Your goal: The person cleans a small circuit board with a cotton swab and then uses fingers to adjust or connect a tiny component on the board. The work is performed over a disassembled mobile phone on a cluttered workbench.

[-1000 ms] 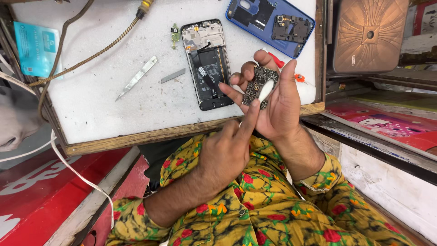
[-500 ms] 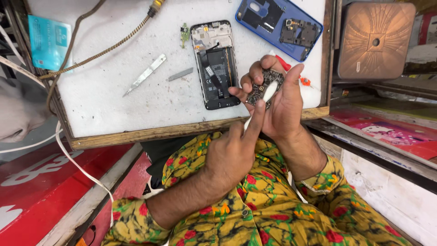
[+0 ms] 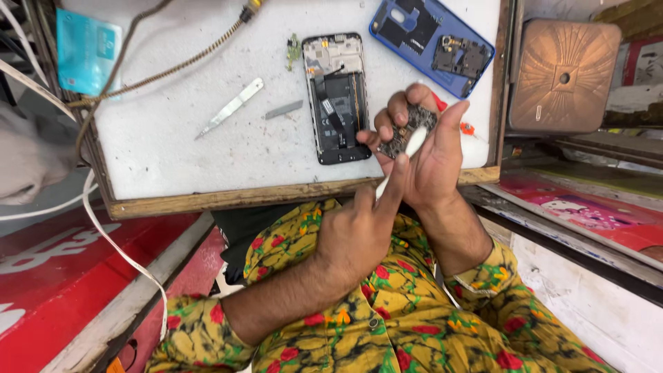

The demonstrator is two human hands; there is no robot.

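Observation:
My right hand (image 3: pixel 436 169) holds a small dark circuit board (image 3: pixel 402 132) between fingers and thumb, just above the near edge of the white work board (image 3: pixel 173 155). My left hand (image 3: pixel 359 235) grips a slim white tool (image 3: pixel 413 144) with the index finger stretched along it. The tool's tip rests on the circuit board. An opened phone (image 3: pixel 336 97) with its insides exposed lies flat just left of my right hand's fingers.
A blue phone back cover (image 3: pixel 414 31) with a black part on it lies at the far right of the work board. A metal blade (image 3: pixel 231 107), a grey sliver (image 3: pixel 283 109), a braided cable (image 3: pixel 173 69) and a teal packet (image 3: pixel 86 52) lie further left. A brown square box (image 3: pixel 563 76) stands beyond the board's right edge.
Both hands keep their hold, and the white tool's tip stays on the circuit board. The view has shifted slightly and the hands sit a little further right in it.

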